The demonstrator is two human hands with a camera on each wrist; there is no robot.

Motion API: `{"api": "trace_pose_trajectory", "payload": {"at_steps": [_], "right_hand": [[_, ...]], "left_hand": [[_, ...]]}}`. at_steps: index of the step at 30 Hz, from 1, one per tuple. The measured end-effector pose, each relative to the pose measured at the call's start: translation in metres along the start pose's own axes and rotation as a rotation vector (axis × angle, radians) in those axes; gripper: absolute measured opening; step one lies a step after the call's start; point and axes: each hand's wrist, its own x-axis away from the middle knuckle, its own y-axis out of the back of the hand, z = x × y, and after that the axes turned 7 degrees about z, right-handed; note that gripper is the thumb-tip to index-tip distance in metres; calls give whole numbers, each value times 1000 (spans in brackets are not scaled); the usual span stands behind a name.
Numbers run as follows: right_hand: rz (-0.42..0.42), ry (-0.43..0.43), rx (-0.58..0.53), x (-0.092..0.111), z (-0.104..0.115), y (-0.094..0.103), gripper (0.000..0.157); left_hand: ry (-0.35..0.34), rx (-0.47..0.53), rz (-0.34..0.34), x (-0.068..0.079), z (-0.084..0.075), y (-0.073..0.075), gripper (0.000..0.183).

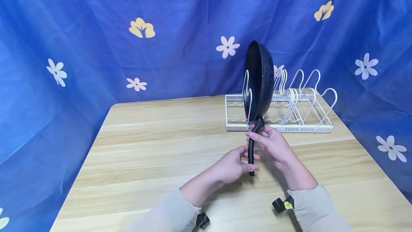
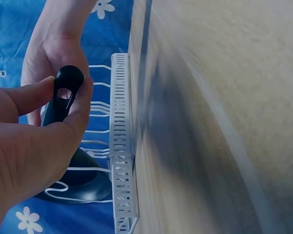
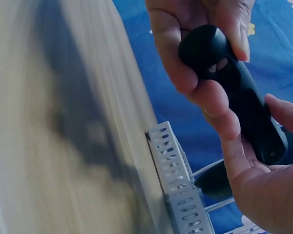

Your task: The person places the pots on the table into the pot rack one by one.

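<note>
A black speckled frying pan (image 1: pixel 265 81) stands on its edge in the left part of a white wire rack (image 1: pixel 280 128), its handle pointing toward me. Near the free end of the handle (image 3: pixel 254 114), my left hand (image 1: pixel 234 164) grips it between thumb and fingers. Higher up, close to the pan's body, my right hand (image 1: pixel 271 142) pinches the same handle. In the left wrist view the handle's end with its hanging hole (image 2: pixel 64 92) shows between the left thumb and fingers. A wire divider (image 1: pixel 248 96) rises at the pan's left side.
Several more white wire dividers (image 1: pixel 317 81) stand to the right of the pan on the rack. The rack sits at the back right of a light wooden table (image 1: pixel 154 146). A blue flowered cloth (image 1: pixel 180 46) hangs behind and at the sides.
</note>
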Motion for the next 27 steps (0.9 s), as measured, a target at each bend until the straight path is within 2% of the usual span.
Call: {"api": "trace_pose_trajectory", "payload": {"at_steps": [4, 8, 12, 17, 27], "right_hand": [[28, -9, 55, 4, -2, 0, 44], [24, -28, 106, 5, -7, -2, 50], [6, -29, 108, 7, -11, -3, 45], [-6, -12, 79, 7, -14, -3, 38], [10, -34, 37, 5, -26, -3, 29]], "left_hand": [[-2, 39, -2, -1, 3, 1, 52], [1, 20, -43, -2, 6, 2, 43], [28, -13, -87, -4, 12, 2, 38], [56, -30, -97, -5, 16, 4, 35], [81, 12, -113, -8, 23, 4, 31]]}}
